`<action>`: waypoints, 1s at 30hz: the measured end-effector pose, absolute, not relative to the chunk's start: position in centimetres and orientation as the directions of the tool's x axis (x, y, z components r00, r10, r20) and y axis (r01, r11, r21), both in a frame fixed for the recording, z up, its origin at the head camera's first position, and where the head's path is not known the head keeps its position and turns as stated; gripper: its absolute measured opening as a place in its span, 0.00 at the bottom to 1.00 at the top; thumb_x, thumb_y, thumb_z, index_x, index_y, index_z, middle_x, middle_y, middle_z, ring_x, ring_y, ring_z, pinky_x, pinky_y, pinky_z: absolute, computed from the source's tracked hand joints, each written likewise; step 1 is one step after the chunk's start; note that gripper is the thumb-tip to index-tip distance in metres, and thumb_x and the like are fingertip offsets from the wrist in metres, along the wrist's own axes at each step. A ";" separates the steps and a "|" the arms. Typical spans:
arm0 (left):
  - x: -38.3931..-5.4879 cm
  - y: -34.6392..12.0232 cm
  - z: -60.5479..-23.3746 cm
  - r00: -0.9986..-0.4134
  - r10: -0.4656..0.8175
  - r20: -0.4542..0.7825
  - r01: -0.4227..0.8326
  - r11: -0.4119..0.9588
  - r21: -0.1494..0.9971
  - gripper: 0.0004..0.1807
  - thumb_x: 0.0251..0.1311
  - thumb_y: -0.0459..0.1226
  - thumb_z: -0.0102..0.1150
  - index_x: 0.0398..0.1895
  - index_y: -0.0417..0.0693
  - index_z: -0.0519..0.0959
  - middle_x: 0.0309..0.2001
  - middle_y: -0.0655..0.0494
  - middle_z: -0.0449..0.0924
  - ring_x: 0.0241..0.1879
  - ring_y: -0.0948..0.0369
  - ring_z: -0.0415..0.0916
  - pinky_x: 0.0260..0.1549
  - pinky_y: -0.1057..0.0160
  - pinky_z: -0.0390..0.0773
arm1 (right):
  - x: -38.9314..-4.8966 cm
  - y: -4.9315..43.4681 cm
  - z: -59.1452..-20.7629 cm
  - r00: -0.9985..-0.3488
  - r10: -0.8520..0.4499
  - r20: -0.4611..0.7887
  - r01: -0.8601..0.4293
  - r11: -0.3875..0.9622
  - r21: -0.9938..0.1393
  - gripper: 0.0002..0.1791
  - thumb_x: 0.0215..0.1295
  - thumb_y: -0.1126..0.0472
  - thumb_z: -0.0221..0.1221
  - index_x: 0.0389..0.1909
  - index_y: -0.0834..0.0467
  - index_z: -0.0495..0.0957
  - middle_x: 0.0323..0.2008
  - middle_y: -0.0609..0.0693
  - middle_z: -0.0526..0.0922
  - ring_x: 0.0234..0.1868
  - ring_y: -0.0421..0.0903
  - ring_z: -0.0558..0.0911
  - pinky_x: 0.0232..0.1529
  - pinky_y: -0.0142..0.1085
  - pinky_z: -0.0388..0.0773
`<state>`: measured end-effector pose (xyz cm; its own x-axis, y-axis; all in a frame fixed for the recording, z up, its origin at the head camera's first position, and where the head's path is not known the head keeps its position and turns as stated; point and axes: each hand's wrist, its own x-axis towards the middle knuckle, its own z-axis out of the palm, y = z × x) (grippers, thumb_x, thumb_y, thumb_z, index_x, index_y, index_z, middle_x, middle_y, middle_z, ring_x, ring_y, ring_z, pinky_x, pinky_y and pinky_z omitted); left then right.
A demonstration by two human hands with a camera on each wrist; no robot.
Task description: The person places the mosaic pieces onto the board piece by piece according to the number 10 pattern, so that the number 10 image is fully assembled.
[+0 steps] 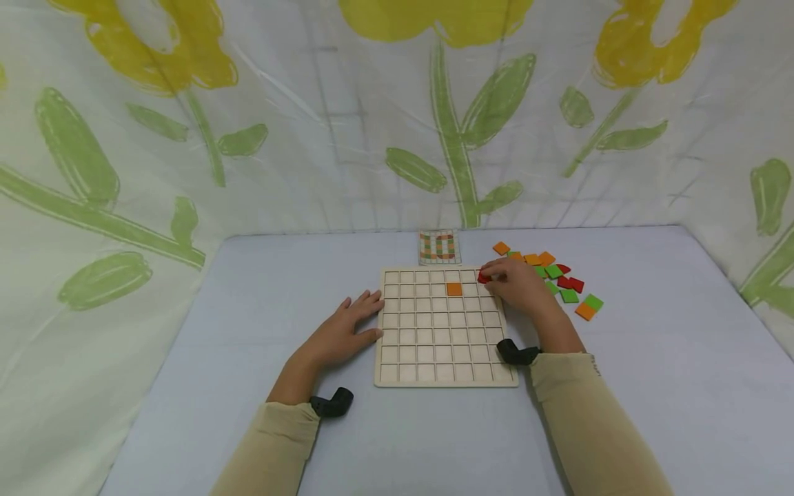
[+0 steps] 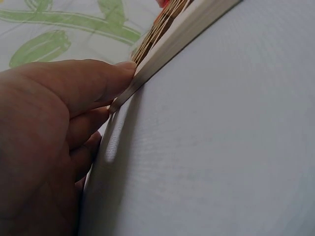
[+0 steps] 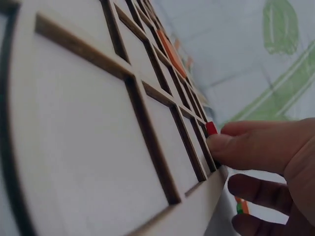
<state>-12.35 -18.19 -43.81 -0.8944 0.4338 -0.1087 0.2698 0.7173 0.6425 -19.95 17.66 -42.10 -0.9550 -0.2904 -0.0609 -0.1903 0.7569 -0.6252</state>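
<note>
A light wooden grid board lies flat on the table. One orange square tile sits in a cell of its second row from the back. My left hand rests at the board's left edge, its fingers fairly straight and spread; in the left wrist view the thumb touches the board's side. At the board's back right corner my right hand pinches a red tile between thumb and index finger. That tile is over the corner cell, and its full shape is partly covered by the fingers.
A small pattern card with coloured squares lies behind the board. Right of the board is a loose pile of tiles, with green tiles, orange tiles and red tiles. A flower-printed curtain hangs behind the table.
</note>
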 end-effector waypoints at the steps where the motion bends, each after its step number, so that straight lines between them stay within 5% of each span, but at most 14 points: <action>1: -12.4 -18.2 -43.8 -0.895 0.434 -0.108 0.271 0.718 0.642 0.34 0.69 0.46 0.57 0.75 0.51 0.61 0.77 0.62 0.52 0.78 0.60 0.43 0.78 0.54 0.37 | -19.9 17.5 -42.1 -0.955 -0.289 -0.063 -0.189 0.759 -0.624 0.16 0.67 0.63 0.62 0.54 0.59 0.82 0.59 0.57 0.80 0.55 0.58 0.79 0.55 0.53 0.78; 30: -12.3 -18.1 -43.8 -0.899 0.422 -0.118 0.254 0.722 0.643 0.34 0.68 0.46 0.58 0.75 0.52 0.61 0.77 0.63 0.52 0.78 0.61 0.43 0.78 0.53 0.38 | -19.3 15.5 -41.9 -0.942 -0.318 -0.103 -0.179 0.741 -0.647 0.10 0.64 0.60 0.64 0.46 0.53 0.86 0.46 0.52 0.85 0.48 0.52 0.81 0.49 0.47 0.81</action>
